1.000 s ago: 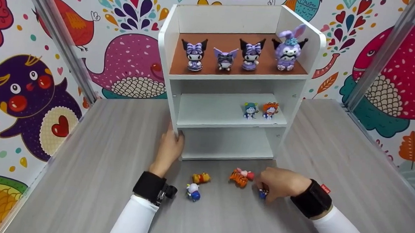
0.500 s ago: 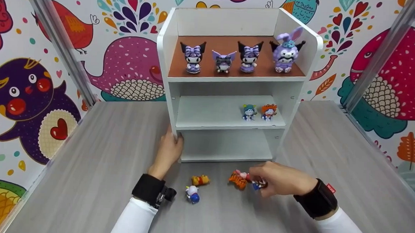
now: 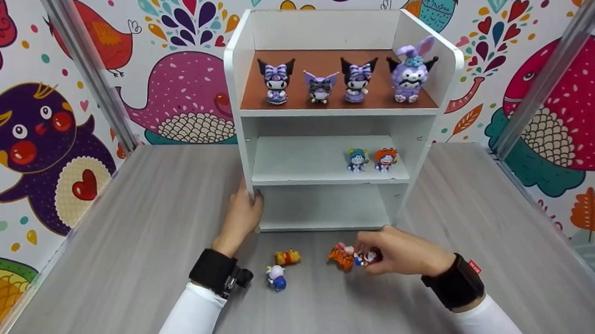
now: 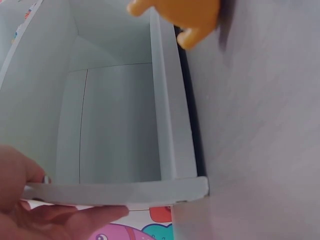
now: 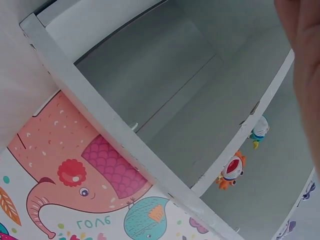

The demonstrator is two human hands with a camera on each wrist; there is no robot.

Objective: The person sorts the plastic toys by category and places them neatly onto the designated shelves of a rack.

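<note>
My left hand (image 3: 243, 216) grips the lower left side panel of the white shelf unit (image 3: 238, 133); in the left wrist view its fingers (image 4: 60, 220) curl round the panel's edge (image 4: 115, 192). My right hand (image 3: 392, 251) pinches a small blue and white figure (image 3: 365, 258) just above the table, beside an orange tiger figure (image 3: 341, 257). A yellow figure (image 3: 287, 257) and a white and blue figure (image 3: 276, 278) lie on the table between my hands. Two small figures (image 3: 371, 160) stand on the middle shelf, also seen as figures (image 5: 240, 160) in the right wrist view.
Several purple figures (image 3: 342, 83) stand on the brown top shelf. The bottom shelf (image 3: 326, 209) holds nothing. The grey table (image 3: 136, 240) is bounded by patterned walls and metal posts (image 3: 79, 54) on both sides.
My right hand has picked the small blue figure off the table and moved it left and toward the shelf, next to the tiger. The left hand has stayed on the shelf panel.
</note>
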